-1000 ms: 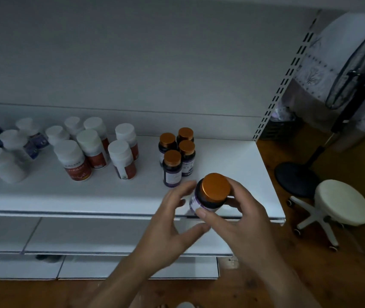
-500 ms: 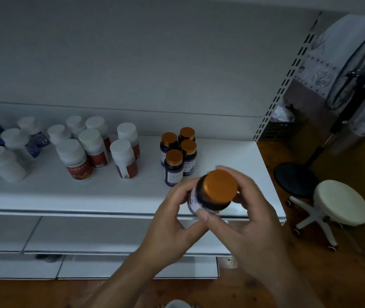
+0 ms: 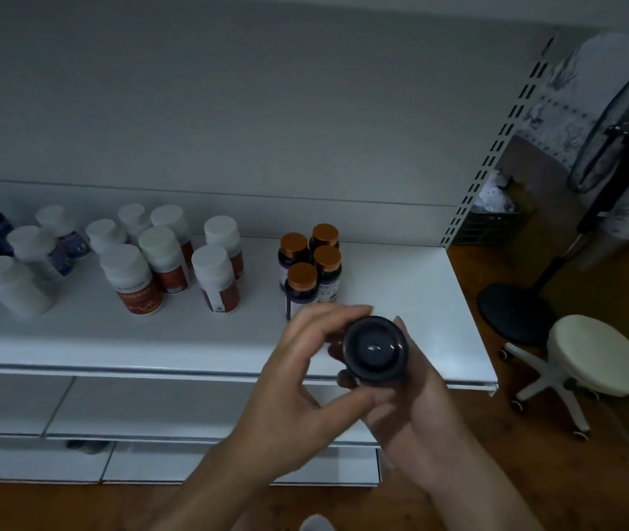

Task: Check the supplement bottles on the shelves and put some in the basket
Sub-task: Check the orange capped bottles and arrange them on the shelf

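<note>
A dark supplement bottle (image 3: 376,348) is held in front of the shelf edge, turned so its round black bottom faces me; its cap is hidden. My left hand (image 3: 297,381) grips it from the left, fingers over the top. My right hand (image 3: 416,408) cups it from below and right. On the white shelf (image 3: 401,297) behind stand several dark bottles with orange caps (image 3: 311,268). Further left are white-capped bottles with red labels (image 3: 174,262) and white and dark bottles (image 3: 17,262). No basket is in view.
Lower white shelves (image 3: 151,412) lie under the top one. To the right, on the wooden floor, stand a white stool on castors (image 3: 596,360) and a black pedestal fan (image 3: 619,120) with a round base (image 3: 512,312). A dark crate (image 3: 491,220) sits behind the shelf upright.
The bottle has been tipped over in both hands: its orange cap faced me before, and now its black bottom does. Both hands stayed at the shelf's front edge.
</note>
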`<state>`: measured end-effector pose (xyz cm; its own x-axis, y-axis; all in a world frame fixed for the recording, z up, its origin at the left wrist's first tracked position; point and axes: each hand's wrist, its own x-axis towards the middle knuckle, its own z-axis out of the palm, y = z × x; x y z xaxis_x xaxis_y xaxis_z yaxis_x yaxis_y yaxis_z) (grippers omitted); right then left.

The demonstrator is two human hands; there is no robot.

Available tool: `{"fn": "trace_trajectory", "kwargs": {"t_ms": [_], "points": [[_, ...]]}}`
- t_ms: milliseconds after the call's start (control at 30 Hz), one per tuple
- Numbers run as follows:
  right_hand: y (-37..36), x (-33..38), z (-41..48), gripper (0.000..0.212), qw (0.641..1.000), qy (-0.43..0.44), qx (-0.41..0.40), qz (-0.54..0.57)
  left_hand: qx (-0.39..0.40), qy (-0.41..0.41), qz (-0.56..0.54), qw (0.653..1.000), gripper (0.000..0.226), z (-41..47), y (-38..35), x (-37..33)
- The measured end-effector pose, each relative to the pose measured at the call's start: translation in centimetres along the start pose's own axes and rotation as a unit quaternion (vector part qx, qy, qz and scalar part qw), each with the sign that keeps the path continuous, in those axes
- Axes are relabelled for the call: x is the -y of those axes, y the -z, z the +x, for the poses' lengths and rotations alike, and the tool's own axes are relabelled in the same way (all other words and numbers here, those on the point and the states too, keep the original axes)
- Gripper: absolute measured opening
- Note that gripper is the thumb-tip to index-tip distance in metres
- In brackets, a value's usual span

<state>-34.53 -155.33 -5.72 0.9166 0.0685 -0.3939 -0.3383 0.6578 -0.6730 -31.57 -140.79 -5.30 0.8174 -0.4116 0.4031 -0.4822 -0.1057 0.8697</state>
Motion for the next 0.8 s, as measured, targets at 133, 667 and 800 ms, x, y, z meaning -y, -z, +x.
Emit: {"fn": "trace_trajectory", "kwargs": {"t_ms": [133, 667, 800], "points": [[0.2, -0.2, 0.1, 0.042, 0.997, -0.028, 0.006, 0.074, 0.005, -0.037, -0.005, 0.999, 0.061, 0.4, -0.4, -0.5], [0.4, 2.5, -0.7, 0.031, 0.941, 0.193, -0.015, -0.278, -0.022, 0.06, -0.094, 0.994, 0.053, -0.5, 0.9, 1.8], [0.8, 3.0, -1.1, 0.038, 0.921, 0.217, 0.036, -0.321, -0.041, 0.15, -0.215, 0.964, 0.045, -0.5, 1.1, 1.2]]}}
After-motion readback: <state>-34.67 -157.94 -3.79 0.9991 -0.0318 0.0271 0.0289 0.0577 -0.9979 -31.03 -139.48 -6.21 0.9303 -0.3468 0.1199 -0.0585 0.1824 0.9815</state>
